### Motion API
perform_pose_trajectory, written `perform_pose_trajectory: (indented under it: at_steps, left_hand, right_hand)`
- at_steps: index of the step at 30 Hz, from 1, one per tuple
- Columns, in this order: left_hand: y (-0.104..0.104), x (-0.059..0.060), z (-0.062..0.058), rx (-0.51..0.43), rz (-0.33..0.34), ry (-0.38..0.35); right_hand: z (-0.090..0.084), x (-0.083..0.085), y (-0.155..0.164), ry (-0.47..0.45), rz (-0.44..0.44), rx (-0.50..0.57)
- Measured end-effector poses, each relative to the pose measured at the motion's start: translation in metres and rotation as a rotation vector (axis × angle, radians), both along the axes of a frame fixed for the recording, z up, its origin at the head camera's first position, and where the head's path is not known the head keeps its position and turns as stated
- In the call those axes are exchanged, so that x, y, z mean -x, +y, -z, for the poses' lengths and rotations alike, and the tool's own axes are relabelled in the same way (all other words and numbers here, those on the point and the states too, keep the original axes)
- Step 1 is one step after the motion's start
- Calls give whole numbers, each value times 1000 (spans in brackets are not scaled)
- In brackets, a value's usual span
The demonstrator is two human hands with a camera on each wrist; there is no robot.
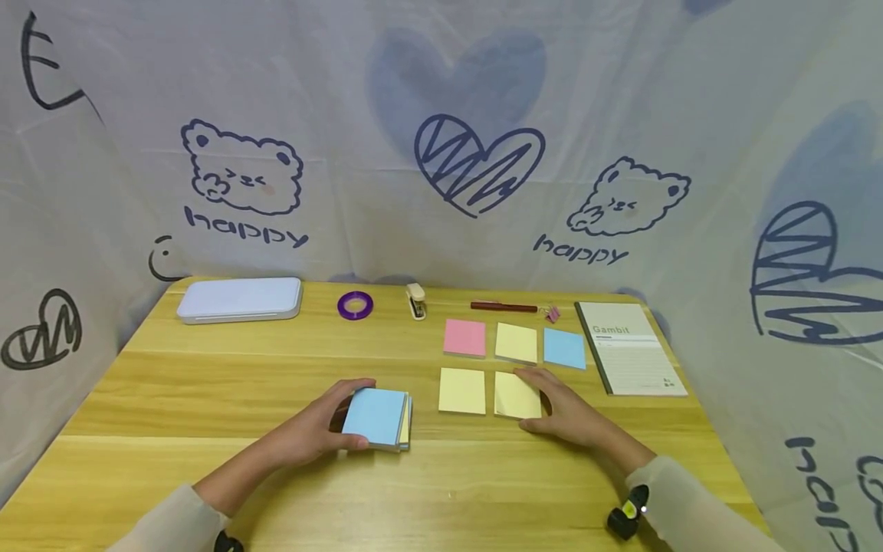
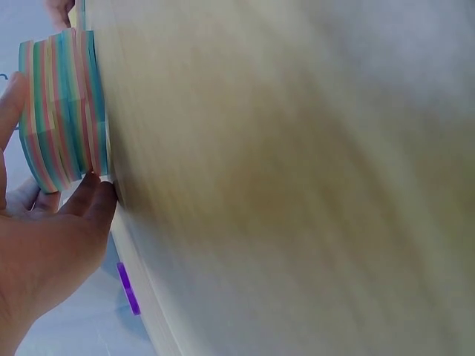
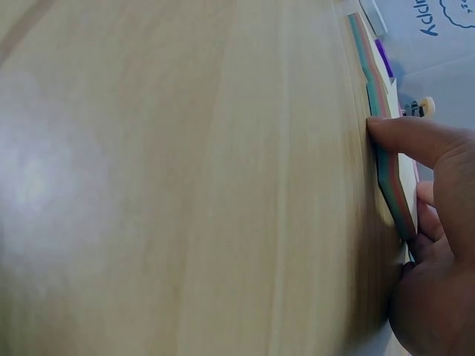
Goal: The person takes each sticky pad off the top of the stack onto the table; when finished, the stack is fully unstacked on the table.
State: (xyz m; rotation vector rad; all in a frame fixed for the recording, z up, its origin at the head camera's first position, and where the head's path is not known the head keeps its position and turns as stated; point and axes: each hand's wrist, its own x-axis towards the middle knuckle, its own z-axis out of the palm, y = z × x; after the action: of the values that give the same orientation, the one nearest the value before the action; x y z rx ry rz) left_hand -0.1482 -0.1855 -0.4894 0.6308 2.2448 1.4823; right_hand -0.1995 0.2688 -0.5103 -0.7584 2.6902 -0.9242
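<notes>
My left hand [image 1: 313,429] grips a stack of sticky note pads [image 1: 375,416] from its left side, thumb at the near edge and fingers at the far edge. Blue is the top pad, and a yellow and a blue edge stick out at the right. In the left wrist view the stack [image 2: 63,111] shows many coloured layers. My right hand [image 1: 569,410] holds a yellow sticky note pad [image 1: 516,396] between thumb and fingers, low at the table. Left of it lies another yellow pad [image 1: 462,391]. Behind are a pink pad [image 1: 465,337], a yellow pad [image 1: 516,343] and a blue pad [image 1: 564,348].
Along the back of the wooden table [image 1: 207,383] lie a white case [image 1: 240,299], a purple tape roll [image 1: 355,305], a small stapler [image 1: 416,301], a dark red pen [image 1: 503,307] and a pink clip [image 1: 553,313]. A notebook [image 1: 631,349] lies at the right. Printed cloth surrounds the table.
</notes>
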Motion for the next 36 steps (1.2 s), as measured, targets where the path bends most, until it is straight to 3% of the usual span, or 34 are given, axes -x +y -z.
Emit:
perform_pose_trajectory:
  at_steps: [13,25,36]
  left_hand:
    - [0,0,-1,-32,3,-34]
    - [0,-1,0,-47,2,-30]
    - [-4,4,3,-39,24,-40]
  right_hand:
    - [1,-2,0,-10,37,7]
    - [-6,-12,-14,74,79,7]
    - [-28,-25,-63,37,-26,60]
